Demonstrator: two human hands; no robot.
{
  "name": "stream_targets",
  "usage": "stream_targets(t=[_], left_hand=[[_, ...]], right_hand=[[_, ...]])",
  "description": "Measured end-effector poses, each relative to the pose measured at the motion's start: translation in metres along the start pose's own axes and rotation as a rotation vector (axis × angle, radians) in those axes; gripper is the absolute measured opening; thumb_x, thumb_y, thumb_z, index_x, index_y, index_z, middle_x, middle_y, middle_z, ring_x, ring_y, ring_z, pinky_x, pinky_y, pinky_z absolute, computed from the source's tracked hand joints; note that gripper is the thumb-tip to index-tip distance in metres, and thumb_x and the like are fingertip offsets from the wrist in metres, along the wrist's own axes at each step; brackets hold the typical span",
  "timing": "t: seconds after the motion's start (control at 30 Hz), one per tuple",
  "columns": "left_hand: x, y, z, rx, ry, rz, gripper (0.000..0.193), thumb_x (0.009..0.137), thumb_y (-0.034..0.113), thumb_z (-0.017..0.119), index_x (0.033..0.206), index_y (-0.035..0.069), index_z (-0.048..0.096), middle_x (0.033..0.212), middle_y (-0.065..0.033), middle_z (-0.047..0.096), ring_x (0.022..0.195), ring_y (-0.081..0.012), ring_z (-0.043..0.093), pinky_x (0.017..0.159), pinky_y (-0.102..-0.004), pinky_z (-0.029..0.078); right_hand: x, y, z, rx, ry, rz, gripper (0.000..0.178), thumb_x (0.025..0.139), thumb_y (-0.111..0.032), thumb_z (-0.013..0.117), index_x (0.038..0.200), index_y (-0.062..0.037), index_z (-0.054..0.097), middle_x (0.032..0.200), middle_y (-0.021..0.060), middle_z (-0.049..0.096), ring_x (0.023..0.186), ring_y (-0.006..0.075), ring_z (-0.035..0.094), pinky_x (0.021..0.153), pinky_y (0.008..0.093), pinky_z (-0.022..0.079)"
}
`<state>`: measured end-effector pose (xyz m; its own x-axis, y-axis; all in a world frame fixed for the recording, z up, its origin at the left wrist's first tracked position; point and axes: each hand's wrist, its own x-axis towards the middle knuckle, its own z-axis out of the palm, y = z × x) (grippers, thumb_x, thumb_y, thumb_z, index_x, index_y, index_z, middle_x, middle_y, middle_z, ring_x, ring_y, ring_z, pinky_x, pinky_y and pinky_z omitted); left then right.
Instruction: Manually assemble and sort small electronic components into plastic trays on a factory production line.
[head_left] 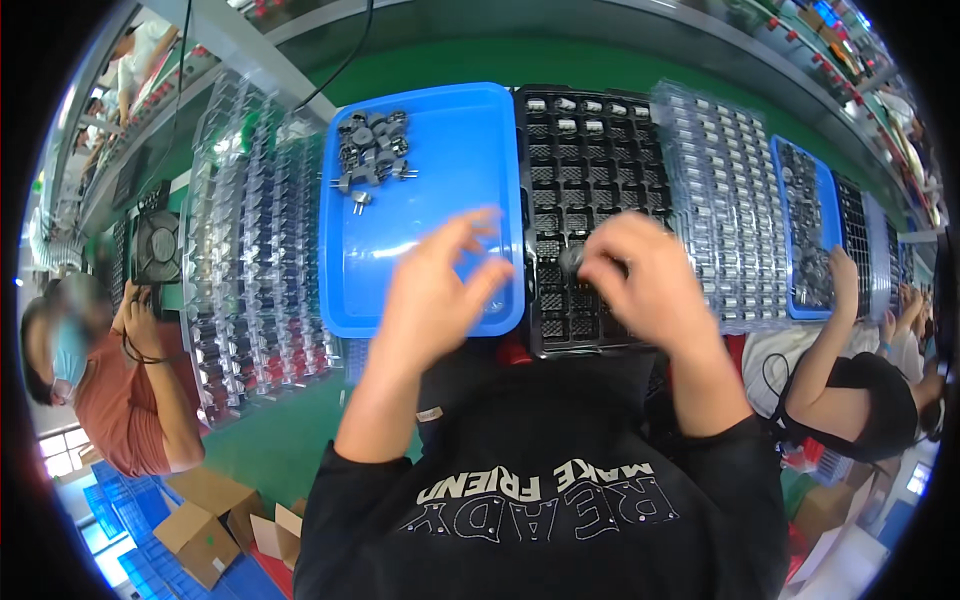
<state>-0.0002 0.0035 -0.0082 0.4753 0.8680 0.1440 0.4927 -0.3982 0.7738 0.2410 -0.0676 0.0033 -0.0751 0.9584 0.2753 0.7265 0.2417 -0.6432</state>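
Note:
My left hand, smeared by motion, hovers over the near right part of a blue tray. Its thumb and fingers are apart, and nothing shows between them. In the tray's far left corner lies a heap of small grey cylindrical parts with metal pins. Over the black compartment tray to the right, my right hand is closed in a pinch. At its fingertips is a small grey cylindrical part, partly hidden and blurred. Several silvery parts sit in the black tray's far compartments.
Clear plastic trays with rows of metal parts adjoin the black tray. More clear trays stand left of the blue one. Co-workers sit at both sides, one person's arm reaching another blue tray. Cardboard boxes stand at lower left.

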Motion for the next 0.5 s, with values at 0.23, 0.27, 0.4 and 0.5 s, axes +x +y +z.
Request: stream_targets(t=[0.23,0.27,0.4,0.5], left_hand=[[0.078,-0.080,-0.039,0.576,0.208,0.079,0.042,0.083,0.010,0.078,0.124,0.007,0.069,0.121,-0.0154,0.068,0.109,-0.0323,0.065,0.096,-0.0417,0.052],[0.077,-0.079,-0.036,0.578,0.213,0.088,0.042,0.083,0.010,0.078,0.124,0.007,0.069,0.121,-0.0154,0.068,0.109,-0.0323,0.065,0.096,-0.0417,0.052],[0.071,-0.078,-0.028,0.601,0.094,-0.049,0.032,0.081,0.006,0.077,0.112,0.006,0.071,0.124,-0.0143,0.062,0.112,-0.0365,0.061,0.099,-0.0440,0.050],[0.070,-0.083,-0.033,0.657,0.120,-0.028,0.024,0.081,0.005,0.075,0.105,0.005,0.072,0.117,-0.0103,0.065,0.109,-0.0342,0.063,0.095,-0.0437,0.052]], right_hand=[[0.074,0.121,-0.057,-0.549,0.193,0.128,0.005,0.086,-0.006,0.067,0.090,-0.0049,0.065,0.089,0.0159,0.065,0.090,0.0381,0.064,0.077,0.0472,0.051],[0.080,0.134,-0.054,-0.603,0.163,0.106,0.006,0.086,-0.008,0.067,0.091,-0.0055,0.066,0.090,0.0151,0.065,0.091,0.0379,0.064,0.078,0.0484,0.052],[0.085,0.140,-0.044,-0.708,0.086,0.122,0.005,0.087,-0.012,0.067,0.090,-0.0082,0.068,0.095,0.0105,0.066,0.099,0.0361,0.063,0.086,0.0478,0.053],[0.086,0.138,-0.040,-0.744,0.061,0.144,0.006,0.086,-0.012,0.069,0.091,-0.0095,0.072,0.098,0.0107,0.068,0.102,0.0354,0.062,0.090,0.0466,0.052]])
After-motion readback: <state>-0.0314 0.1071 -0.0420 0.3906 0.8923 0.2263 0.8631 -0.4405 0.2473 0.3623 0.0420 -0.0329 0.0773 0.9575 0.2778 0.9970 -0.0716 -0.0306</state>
